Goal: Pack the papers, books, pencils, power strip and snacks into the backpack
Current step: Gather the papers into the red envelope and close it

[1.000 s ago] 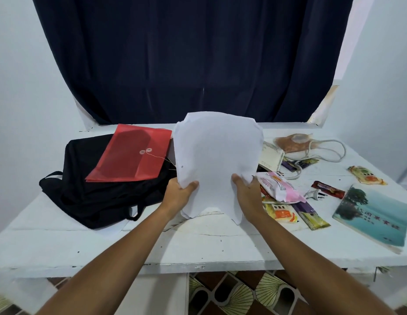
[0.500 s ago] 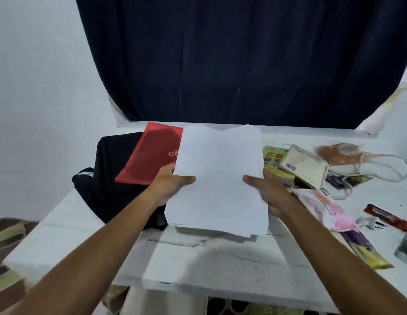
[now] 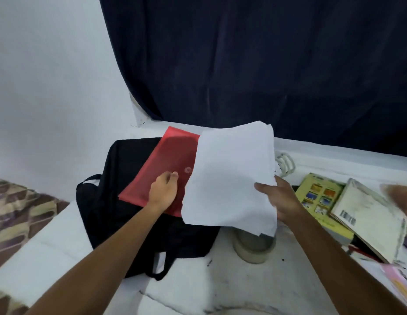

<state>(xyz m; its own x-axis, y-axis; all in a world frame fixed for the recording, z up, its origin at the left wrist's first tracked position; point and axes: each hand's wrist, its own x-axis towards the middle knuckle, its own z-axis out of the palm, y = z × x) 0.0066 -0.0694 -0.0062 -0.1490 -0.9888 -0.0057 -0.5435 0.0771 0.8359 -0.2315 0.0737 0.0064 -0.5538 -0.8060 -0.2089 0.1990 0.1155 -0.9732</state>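
Note:
A stack of white papers (image 3: 229, 178) hangs above the table, and my right hand (image 3: 277, 198) grips its right edge with the thumb on top. My left hand (image 3: 163, 192) is off the papers and lies on the red string-tie envelope (image 3: 161, 169), fingertips bunched close to its button. I cannot tell whether they pinch it. The envelope rests on the black backpack (image 3: 120, 219), which lies flat at the table's left end. A yellow book (image 3: 318, 194) and a white-covered book (image 3: 368, 217) lie to the right.
A round grey roll (image 3: 254, 248) sits on the white table (image 3: 243, 289) under the papers. A coiled white cable (image 3: 285, 164) lies behind them, and a pink snack pack (image 3: 398, 278) is at the lower right. The dark curtain (image 3: 243, 64) hangs behind.
My left hand let go of the papers and moved left onto the red envelope. My right hand alone now holds the stack. The view swung left and closer to the backpack.

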